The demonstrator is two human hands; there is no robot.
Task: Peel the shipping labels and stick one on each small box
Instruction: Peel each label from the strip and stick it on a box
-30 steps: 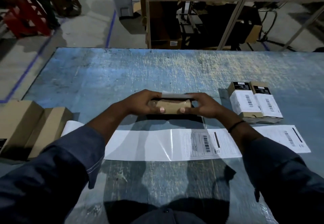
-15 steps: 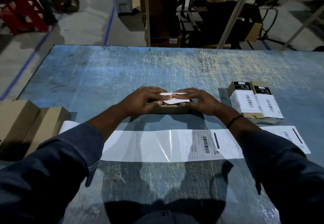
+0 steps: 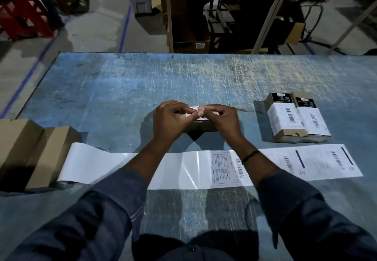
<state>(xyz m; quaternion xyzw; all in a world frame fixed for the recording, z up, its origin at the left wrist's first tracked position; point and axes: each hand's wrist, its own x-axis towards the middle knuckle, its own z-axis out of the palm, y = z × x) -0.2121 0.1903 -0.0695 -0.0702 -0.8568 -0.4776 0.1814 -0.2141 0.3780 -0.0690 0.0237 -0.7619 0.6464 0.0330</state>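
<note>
At the middle of the surface, the left hand and right hand meet over a small box, fingertips curled, pinching the white label on its top. Two labelled boxes lie near the right edge.

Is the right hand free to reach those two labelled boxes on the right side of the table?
Probably yes: only bare table lies between the right hand and the labelled boxes. But it and the left hand are pinching a label on the small box, so it must let go first.

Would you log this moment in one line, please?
left hand, right hand: holding small box, pressing label; labelled boxes: right; label strip: under forearms
</note>
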